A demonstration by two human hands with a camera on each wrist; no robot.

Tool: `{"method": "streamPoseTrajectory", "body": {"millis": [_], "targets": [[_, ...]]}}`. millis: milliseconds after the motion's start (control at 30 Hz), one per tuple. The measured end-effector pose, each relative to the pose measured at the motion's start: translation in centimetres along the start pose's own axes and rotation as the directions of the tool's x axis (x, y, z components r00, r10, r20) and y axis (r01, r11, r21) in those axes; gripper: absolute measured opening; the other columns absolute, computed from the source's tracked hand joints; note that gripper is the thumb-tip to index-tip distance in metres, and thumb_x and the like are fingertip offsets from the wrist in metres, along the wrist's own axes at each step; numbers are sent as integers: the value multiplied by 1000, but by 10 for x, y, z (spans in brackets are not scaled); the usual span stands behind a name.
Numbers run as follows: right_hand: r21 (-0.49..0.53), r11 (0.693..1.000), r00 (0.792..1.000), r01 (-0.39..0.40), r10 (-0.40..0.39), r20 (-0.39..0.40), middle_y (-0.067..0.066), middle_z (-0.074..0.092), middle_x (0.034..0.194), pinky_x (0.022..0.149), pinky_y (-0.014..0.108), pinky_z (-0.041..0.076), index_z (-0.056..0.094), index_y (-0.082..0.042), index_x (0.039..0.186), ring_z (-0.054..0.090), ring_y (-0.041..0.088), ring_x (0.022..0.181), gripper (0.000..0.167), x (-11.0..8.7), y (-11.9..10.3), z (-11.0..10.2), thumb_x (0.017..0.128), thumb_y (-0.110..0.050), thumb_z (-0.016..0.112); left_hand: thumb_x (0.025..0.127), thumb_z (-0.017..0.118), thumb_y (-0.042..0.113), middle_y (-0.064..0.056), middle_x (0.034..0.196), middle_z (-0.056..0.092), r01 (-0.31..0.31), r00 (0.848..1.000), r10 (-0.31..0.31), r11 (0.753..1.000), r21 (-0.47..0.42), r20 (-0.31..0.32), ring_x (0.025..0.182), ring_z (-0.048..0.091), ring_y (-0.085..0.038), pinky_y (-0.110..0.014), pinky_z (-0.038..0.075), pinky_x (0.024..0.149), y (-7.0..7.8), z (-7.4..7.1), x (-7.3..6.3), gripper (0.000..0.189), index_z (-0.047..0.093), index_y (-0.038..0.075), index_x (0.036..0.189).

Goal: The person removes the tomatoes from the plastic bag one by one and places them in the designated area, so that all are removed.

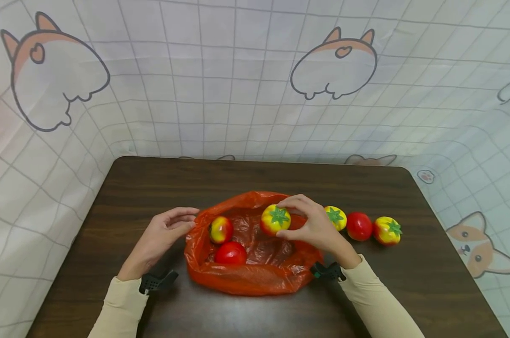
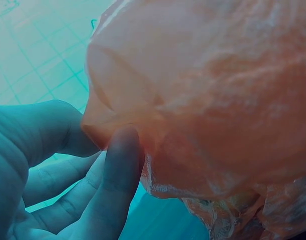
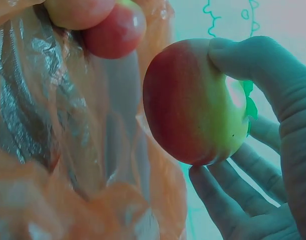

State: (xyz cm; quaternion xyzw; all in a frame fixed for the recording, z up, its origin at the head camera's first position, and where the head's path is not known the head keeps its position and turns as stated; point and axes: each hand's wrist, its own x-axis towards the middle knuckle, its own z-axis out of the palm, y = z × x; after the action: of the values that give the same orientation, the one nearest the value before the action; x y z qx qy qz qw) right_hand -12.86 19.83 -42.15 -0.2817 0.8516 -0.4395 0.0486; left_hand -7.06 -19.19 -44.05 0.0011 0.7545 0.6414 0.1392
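Observation:
An orange-red plastic bag lies on the table with its mouth spread wide. My left hand pinches the left edge of the bag between thumb and finger, as the left wrist view shows up close. Over the bag's opening, my right hand holds a toy tomato, yellow and red with a green leafy top, between thumb and fingers. Inside the bag at left are a red-and-yellow tomato and a red tomato, nearly touching. The right wrist view shows the held tomato beside the bag wall.
To the right of the bag, a yellow tomato, partly behind my right hand, a red tomato and a yellow-red tomato stand in a row on the dark wooden table. A white gridded cloth hangs behind.

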Motion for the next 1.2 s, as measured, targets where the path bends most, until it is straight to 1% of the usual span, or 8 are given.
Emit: {"method": "streamPoseTrajectory", "body": {"millis": [133,233,467,700,833,967,1067,1200], "targets": [[9,1000,1000,-19,19,-10,2,62,128,104,49,56,69,-19,127,66,23,120,56,-8,0,-7,77,-24,93,100,70,32,-19,137,62,3,1000,-3,1000,6,-3,109,70,-8,-25,61,93,1,-1,0,51,57,8,143],[18,999,999,-40,41,-21,2,62,129,104,52,55,68,-19,128,65,23,121,57,-14,2,-12,77,-23,93,100,70,33,-20,138,62,7,1000,-7,1000,11,-5,109,71,-8,-25,61,93,1,-1,0,52,57,8,143],[10,998,996,-69,70,-48,2,61,131,103,47,56,67,-20,128,67,21,119,56,-31,10,-22,78,-24,92,100,69,32,-19,136,63,-2,1000,2,1000,17,0,108,71,-6,-25,60,93,0,0,0,51,57,7,143],[-19,994,989,-104,101,-112,1,62,129,100,49,57,68,-20,127,66,24,117,55,-47,18,-30,78,-24,92,101,68,30,-14,132,65,-19,1000,19,1000,4,7,107,71,-5,-24,61,92,0,-1,1,51,55,4,143],[-16,993,984,-120,117,-133,0,62,127,102,45,57,68,-21,126,67,23,117,55,-55,22,-34,78,-23,93,101,68,31,-16,133,64,-13,1000,13,1000,8,8,108,71,-5,-24,60,93,-1,-2,1,52,55,4,144],[-28,992,980,-121,115,-161,-1,63,125,101,39,58,68,-22,126,67,15,113,54,-62,26,-36,77,-22,93,101,67,31,-18,135,63,-6,1000,6,1000,17,5,108,71,-5,-24,60,93,-2,-2,1,52,55,5,144],[-31,992,978,-121,114,-174,-1,63,125,100,29,58,68,-22,126,66,9,111,54,-66,29,-38,77,-21,93,101,67,32,-19,136,63,-2,1000,2,1000,23,3,108,71,-5,-25,60,94,-2,-2,1,52,55,6,144],[-17,992,974,-124,119,-190,1,63,126,99,17,55,68,-21,127,64,3,112,55,-73,33,-42,78,-20,92,101,68,33,-18,136,64,-4,1000,4,999,35,1,109,71,-4,-25,60,94,-2,-1,1,52,55,6,144]]}}
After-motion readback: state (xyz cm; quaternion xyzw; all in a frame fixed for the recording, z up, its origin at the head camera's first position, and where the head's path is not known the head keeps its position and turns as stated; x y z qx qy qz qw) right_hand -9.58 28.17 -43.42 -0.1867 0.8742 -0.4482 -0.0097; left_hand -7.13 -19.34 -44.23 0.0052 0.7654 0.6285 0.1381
